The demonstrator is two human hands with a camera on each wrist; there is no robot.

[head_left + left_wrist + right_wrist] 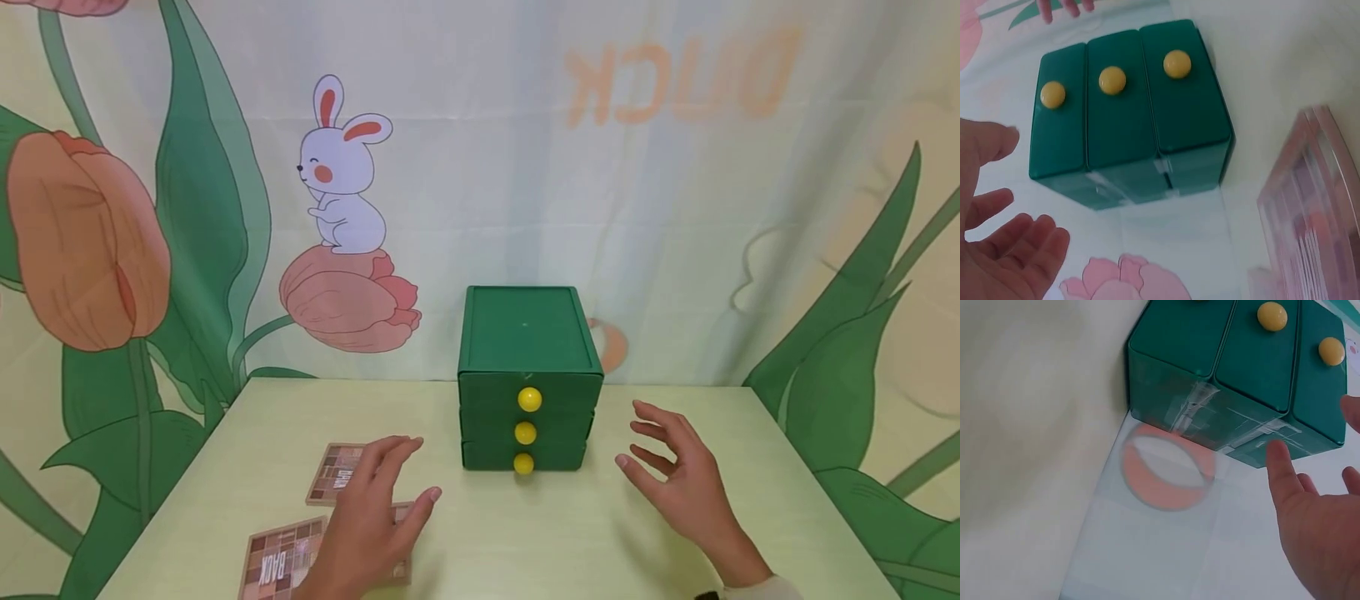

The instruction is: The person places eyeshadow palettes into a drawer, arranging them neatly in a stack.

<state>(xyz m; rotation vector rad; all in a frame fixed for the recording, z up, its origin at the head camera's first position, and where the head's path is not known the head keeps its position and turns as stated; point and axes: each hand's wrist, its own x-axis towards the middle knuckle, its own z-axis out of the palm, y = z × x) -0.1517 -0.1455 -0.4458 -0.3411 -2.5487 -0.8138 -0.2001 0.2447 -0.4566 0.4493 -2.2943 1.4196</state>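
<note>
A green three-drawer box (pixel 528 333) stands at the back of the table, its drawers closed. Each drawer front bears a round yellow knob (pixel 526 432). To the box's left hovers my left hand (pixel 367 508), fingers loosely bent and apart from it, nothing in the grasp. My right hand (pixel 686 483) is held up on the other side, thumb and fingers spread, also holding nothing. In the right wrist view, clear tape (pixel 1197 403) runs across the side of the box (pixel 1210 419). Below the left hand lie flat palette-like cases marked "BACK", partly hidden by it.
One flat case (pixel 281 558) lies at the table's front left, another case (pixel 330 475) farther back, and a third peeks out beside the left hand. A printed curtain (pixel 480 167) with a rabbit and tulips hangs right behind the pale table (pixel 540 542).
</note>
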